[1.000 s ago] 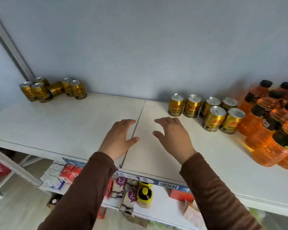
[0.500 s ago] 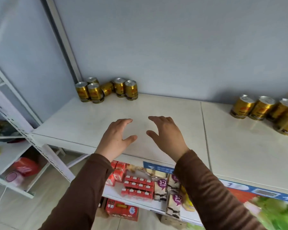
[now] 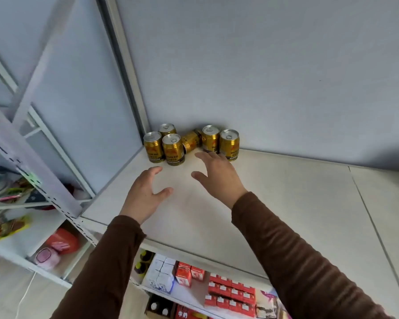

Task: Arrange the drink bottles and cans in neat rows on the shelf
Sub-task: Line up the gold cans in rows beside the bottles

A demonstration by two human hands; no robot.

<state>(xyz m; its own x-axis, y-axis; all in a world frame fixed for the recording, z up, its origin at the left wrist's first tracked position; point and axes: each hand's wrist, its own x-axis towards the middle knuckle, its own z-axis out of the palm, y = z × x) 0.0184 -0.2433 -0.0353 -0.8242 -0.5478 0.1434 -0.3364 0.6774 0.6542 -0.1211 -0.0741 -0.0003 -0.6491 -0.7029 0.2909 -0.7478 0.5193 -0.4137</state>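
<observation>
Several gold cans cluster in the back left corner of the white shelf (image 3: 286, 203). Most stand upright, such as the front can (image 3: 172, 149) and the rightmost can (image 3: 229, 145). One can (image 3: 191, 141) lies on its side between them. My left hand (image 3: 145, 194) hovers open over the shelf just in front of the cluster, fingers spread, holding nothing. My right hand (image 3: 217, 176) is open too, its fingertips close to the two right-hand cans but apart from them.
The grey wall stands behind the shelf and a metal upright (image 3: 124, 65) bounds it on the left. A lower shelf holds red cartons (image 3: 230, 293) and white boxes (image 3: 161, 272). A neighbouring rack at the left carries colourful packets (image 3: 7, 226).
My view has swung left, away from the orange bottles and the right group of cans. Both hands have moved left and forward toward the corner cluster of cans, staying open.
</observation>
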